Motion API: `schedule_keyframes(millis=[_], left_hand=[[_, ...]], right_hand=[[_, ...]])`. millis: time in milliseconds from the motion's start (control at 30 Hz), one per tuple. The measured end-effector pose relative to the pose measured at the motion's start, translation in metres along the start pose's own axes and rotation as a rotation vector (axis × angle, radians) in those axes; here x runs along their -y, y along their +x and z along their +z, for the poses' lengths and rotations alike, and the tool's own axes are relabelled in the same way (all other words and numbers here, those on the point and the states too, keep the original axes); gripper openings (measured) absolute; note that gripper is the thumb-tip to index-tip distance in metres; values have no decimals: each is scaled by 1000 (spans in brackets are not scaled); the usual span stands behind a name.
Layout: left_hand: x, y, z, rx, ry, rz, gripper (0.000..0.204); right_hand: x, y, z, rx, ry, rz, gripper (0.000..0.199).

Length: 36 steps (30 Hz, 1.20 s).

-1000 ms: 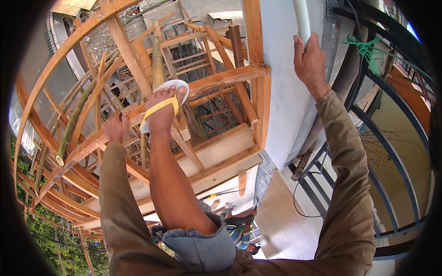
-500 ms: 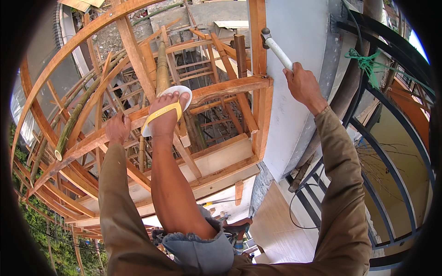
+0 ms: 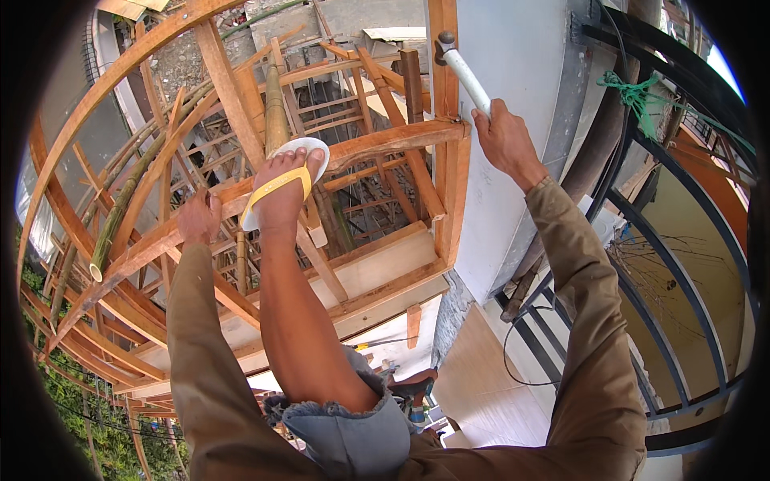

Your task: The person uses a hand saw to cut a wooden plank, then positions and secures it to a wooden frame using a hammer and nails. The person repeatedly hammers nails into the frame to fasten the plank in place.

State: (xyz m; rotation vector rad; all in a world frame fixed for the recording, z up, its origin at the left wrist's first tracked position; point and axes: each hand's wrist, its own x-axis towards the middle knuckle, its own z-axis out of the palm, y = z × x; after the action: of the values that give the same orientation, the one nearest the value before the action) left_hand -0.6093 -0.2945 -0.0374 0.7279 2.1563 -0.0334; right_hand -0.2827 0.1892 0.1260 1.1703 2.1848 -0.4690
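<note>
My right hand [image 3: 509, 146] is closed around the pale handle of a hammer [image 3: 468, 80], which points up and to the left. The hammer's dark head appears in front of the upright wooden post [image 3: 446, 88] beside the white wall; whether it touches the wood I cannot tell. Farther left, my left hand [image 3: 199, 218] grips a long curved wooden beam [image 3: 377, 150]. Between the hands my foot, in a white flip-flop [image 3: 314, 156] with a yellow strap, rests on the same beam.
A lattice of bent and straight timbers [image 3: 233, 88] surrounds the beam, with open gaps beneath it. Bamboo poles [image 3: 120, 208] run through the left part. On the right stand a white wall [image 3: 505, 232] and a dark metal railing [image 3: 674, 280] with green twine [image 3: 634, 96] tied on.
My right hand and the hammer have moved left and slightly up, bringing the hammer head over the post in view. My left hand stays on the beam, and the whole view has shifted slightly.
</note>
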Motion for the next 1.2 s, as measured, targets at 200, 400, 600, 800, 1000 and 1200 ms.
schedule_keyframes(millis=[200,400,600,800,1000,1200], left_hand=[[3,-3,5,-117,-9,55,37],[2,-2,4,-108,-13,48,33],[-2,-4,-4,-73,-1,55,35],[-4,-2,-3,-54,7,-23,37],[-2,-3,2,-66,2,8,41],[-3,-7,0,13,39,-55,41]], right_hand=[[41,24,-82,365,164,408,49],[89,49,-154,-443,124,-118,46],[18,32,-65,184,-266,-28,37],[-11,9,-30,-74,-4,-1,40],[83,45,-127,-33,-87,26,52],[80,45,-128,-682,205,-174,46]])
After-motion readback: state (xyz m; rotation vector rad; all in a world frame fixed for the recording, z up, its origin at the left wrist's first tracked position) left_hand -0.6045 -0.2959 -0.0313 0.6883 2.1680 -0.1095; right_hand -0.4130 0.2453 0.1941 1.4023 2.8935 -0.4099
